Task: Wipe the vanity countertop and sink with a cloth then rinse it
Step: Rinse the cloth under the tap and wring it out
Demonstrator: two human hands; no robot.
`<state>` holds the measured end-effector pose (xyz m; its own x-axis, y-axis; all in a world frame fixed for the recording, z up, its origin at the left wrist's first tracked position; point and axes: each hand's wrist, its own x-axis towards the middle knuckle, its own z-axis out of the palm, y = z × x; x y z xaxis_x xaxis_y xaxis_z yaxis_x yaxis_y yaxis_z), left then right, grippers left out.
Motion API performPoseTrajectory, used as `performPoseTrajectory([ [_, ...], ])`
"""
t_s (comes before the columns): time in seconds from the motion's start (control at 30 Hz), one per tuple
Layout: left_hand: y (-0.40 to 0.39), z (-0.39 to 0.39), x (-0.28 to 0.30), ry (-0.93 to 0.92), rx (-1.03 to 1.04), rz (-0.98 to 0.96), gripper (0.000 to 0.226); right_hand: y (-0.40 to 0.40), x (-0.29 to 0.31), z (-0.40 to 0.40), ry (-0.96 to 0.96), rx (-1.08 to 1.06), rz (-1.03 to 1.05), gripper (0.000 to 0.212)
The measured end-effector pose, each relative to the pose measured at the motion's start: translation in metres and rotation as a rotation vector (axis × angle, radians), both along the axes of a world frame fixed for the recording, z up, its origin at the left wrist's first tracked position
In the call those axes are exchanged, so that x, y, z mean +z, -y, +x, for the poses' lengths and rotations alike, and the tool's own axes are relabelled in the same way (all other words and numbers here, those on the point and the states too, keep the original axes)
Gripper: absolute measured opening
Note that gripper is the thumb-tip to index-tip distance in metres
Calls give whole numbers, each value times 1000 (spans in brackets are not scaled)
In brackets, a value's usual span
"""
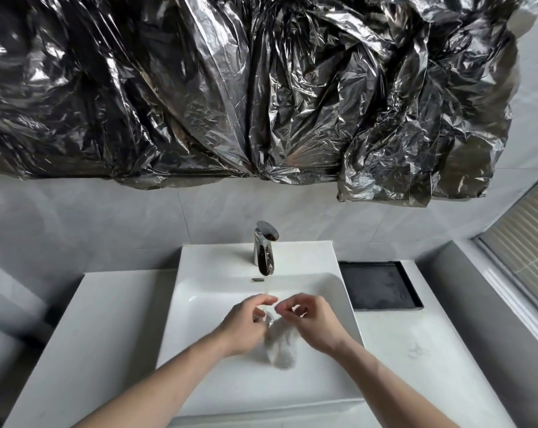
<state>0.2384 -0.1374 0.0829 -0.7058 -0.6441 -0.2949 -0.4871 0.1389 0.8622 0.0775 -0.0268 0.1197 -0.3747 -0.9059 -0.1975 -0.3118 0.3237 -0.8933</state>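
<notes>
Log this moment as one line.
phase: rinse | left hand + right hand: hold cloth under tap stream | over sink

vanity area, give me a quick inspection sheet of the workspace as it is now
surface: white countertop, faint smudges on its right side
job's things: white cloth held over the sink, under water running from the faucet
clutter: black tray right of the sink
grips: left hand and right hand both pinch the cloth
cables: nothing seen
surroundings: crinkled black plastic sheet on the grey wall, window blind at right
</notes>
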Motion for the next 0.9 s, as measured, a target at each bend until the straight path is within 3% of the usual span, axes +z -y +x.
performPoseTrajectory([
  [0.1, -3, 12, -6, -20, -83, 56, 43, 0, 5, 5, 29, 18, -86, 12],
  [0.17, -2, 17, -5, 13, -72, 29, 30, 1, 8, 7, 41, 21, -128, 14],
  [0.3, 6, 23, -8, -2, -42, -37, 26, 5, 6, 5, 74, -15, -188, 17],
  [0.5, 13, 13, -6, -20, 23, 117, 31, 17, -13, 4, 213, -264, -192, 20],
  [0.63, 20, 1, -4, 73, -9, 49, 38, 33, -19, -2, 255, -433, -224, 18],
  [0.9, 63, -25, -17, 140, 58, 6, 32, 54, -45, -27, 183, -497, -165, 13],
])
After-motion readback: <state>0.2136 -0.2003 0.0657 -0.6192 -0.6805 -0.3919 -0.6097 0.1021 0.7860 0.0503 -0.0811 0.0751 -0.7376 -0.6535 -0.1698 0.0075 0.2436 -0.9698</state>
